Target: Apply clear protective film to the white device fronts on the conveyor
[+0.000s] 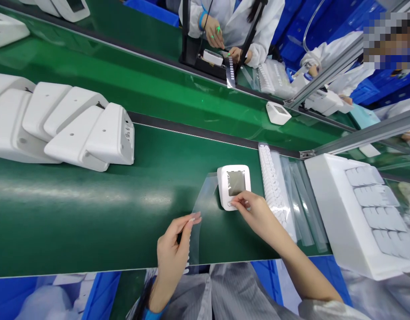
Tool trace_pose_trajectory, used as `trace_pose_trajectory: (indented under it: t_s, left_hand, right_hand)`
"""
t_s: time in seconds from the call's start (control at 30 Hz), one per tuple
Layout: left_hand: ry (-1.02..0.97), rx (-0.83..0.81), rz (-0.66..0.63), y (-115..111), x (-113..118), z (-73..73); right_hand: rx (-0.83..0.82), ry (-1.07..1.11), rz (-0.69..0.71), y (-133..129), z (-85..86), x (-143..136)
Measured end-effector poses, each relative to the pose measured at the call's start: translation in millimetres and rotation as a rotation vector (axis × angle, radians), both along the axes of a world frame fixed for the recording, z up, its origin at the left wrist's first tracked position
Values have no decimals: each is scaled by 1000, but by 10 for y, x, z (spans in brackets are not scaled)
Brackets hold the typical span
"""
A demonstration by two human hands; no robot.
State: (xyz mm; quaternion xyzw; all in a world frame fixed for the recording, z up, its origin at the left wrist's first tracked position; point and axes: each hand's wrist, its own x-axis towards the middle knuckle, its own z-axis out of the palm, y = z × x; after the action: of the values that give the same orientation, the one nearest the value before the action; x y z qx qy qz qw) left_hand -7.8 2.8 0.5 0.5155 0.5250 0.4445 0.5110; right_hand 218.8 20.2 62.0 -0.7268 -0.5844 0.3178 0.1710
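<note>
A white boxy device with a grey screen (236, 183) stands on the green bench in front of me. My right hand (253, 209) is closed in a pinch, its fingertips against the lower front of the device, below the screen. Whatever lies between those fingertips is too small to make out. My left hand (178, 242) pinches a clear plastic strip (205, 198) with small white stickers along its lower part. The far end of that strip reaches beside the device. To the right lie several sticker strips (273, 186) and bare clear strips (303, 204).
White device housings (74, 126) lie stacked at left. A white foam tray (338, 213) with grey-white parts stands at right. Beyond the dark rail, a green conveyor belt (198, 106) carries another device (278, 113). Co-workers' hands (213, 33) are busy across it. Metal posts (328, 66) rise at right.
</note>
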Motion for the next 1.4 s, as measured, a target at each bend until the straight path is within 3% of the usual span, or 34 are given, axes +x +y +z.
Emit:
trace_pose_trajectory:
  t_s: [0.57,1.07,1.2,1.3,1.4]
  left_hand:
    - [4,6,-8,16,-7,12]
    - [8,-8,-1,17,0,20]
    - [-15,-32,-4,6,-4,8]
    - [-12,-49,-8,-9,-10,2]
    - [-9,-82,0,-17,0,19]
  right_hand:
    - [62,44,-68,-27,-52,-81]
    - [305,-32,-16,-162,-187,-151]
    - [381,27,-107,-199,-199,-109]
    - [491,-33,-203,-241,-256,-78]
    - [501,-62,-257,-260,-335,-93]
